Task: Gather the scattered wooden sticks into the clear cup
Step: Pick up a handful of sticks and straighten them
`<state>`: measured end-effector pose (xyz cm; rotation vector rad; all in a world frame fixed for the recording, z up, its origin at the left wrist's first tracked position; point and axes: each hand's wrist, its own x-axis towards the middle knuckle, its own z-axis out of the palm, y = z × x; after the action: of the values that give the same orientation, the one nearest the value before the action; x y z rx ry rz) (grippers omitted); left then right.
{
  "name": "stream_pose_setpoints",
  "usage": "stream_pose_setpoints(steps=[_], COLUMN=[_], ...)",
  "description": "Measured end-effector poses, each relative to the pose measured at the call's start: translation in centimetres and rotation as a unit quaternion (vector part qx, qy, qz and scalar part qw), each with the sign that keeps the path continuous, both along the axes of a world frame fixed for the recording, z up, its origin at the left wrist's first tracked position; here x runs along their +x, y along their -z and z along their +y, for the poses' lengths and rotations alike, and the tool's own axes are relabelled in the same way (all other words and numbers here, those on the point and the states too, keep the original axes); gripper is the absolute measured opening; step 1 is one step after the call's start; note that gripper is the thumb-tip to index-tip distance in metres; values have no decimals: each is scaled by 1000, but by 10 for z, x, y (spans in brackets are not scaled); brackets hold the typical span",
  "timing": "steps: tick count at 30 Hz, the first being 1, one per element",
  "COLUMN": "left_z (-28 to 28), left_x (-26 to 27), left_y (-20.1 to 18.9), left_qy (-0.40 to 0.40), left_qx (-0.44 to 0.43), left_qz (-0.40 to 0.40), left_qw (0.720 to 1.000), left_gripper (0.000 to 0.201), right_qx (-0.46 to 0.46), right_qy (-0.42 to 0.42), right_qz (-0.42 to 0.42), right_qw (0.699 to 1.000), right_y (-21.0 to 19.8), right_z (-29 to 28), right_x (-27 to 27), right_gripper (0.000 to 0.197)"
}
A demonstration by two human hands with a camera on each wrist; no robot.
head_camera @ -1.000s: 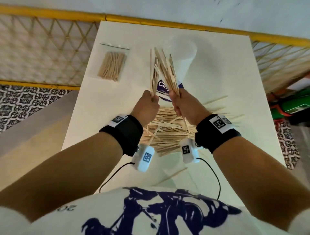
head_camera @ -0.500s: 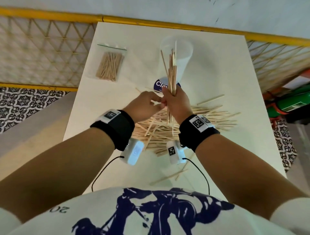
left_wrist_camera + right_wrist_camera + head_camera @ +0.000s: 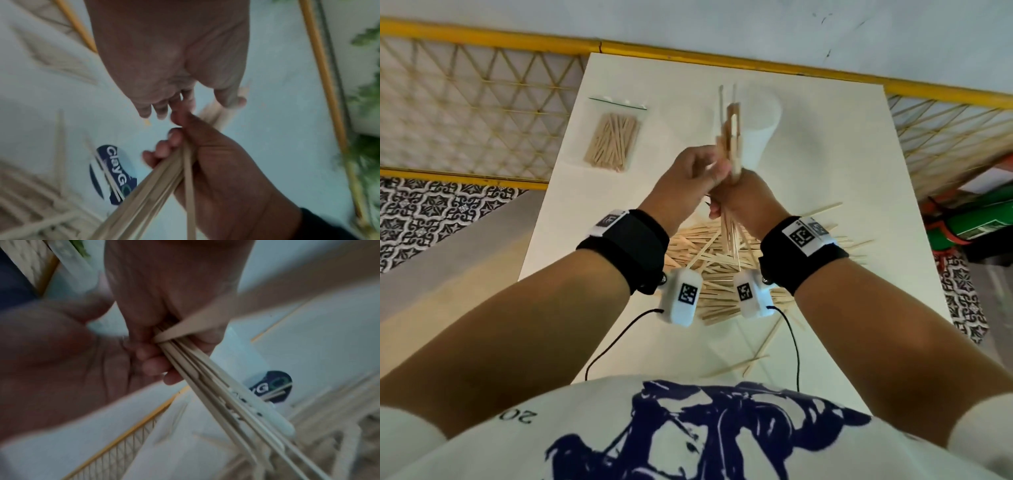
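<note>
My right hand [image 3: 743,195] grips a tight bundle of wooden sticks [image 3: 729,137] upright over the table. My left hand [image 3: 688,178] presses against it, thumb and fingers curled round the bundle's upper part. The clear cup [image 3: 760,130], with a blue label [image 3: 113,173] low on its wall, stands just beyond the bundle's tips. A big heap of loose sticks [image 3: 709,260] lies under my wrists. In the left wrist view the right hand [image 3: 216,162] clasps the bundle [image 3: 148,186]. The right wrist view shows the bundle [image 3: 216,386] running down from the fist.
A clear zip bag of sticks [image 3: 611,142] lies at the back left of the white table [image 3: 859,154]. Two stray sticks [image 3: 760,346] lie near the front edge. A yellow railing [image 3: 688,58] runs behind the table, and a green object [image 3: 976,222] sits off its right side.
A second ago each hand held its own fanned bundle. The two have been joined into one bundle in the right hand, and the left hand has closed in on its upper part.
</note>
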<state>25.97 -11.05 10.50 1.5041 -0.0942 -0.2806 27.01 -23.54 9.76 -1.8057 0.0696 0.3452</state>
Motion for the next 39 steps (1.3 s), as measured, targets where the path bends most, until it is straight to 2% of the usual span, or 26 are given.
stream_pose_setpoints(steps=[2,3,5,7,9,11,14,16,19,21,23,27,29,32,33,35,37,39], left_z=[2,4,4,-2,-11,-18,-24,-25,-22,-19,-17,-32,-40,-42,-39,-31,-20,-10], left_x=[-1,-2,-4,-9,-8,-4,-1,-3,-6,-6,-4,-1,3,14,17,27,41,58], left_y=[8,14,21,23,24,20,16,18,27,38,44,31,23,26,32,42,60,79], left_qy=[-66,-95,-105,-107,-145,-187,-213,-206,-189,-228,-247,-187,-168,-148,-139,-117,-81,-18], left_qx=[-52,-82,-137,-219,-293,-334,-315,-296,-274,-279,-290,-280,-282,-250,-209,-77,126,276], left_qz=[110,185,327,403,429,426,417,421,463,481,475,457,436,430,425,374,239,89], left_qw=[990,975,929,882,842,820,825,832,822,800,793,823,838,855,870,917,959,957], left_gripper=[45,57,73,78,73,62,35,26,29,35,33,41,36,35,37,39,38,44], right_qx=[50,91,170,217,232,226,163,118,99,113,130,143,123,85,83,111,153,153], right_qy=[67,99,146,156,139,107,69,60,91,118,126,100,82,76,97,165,210,216], right_qz=[-33,-56,-95,-119,-119,-103,-49,-41,-49,-54,-63,-44,-20,-19,-36,-90,-148,-191], right_qw=[996,989,970,956,955,963,983,990,990,985,981,984,989,993,991,976,954,945], right_y=[-16,-26,-47,-58,-57,-45,-22,-13,-14,-22,-29,-20,-10,-9,-15,-32,-51,-56], right_z=[-8,-12,-13,-8,0,2,2,5,7,3,-2,-7,-6,-5,-6,-15,-28,-39], right_x=[8,13,23,27,23,16,3,-4,-4,1,5,7,4,19,31,65,99,122], right_gripper=[20,19,18,17,15,13,23,18,14,15,16,22,27,18,17,16,17,18])
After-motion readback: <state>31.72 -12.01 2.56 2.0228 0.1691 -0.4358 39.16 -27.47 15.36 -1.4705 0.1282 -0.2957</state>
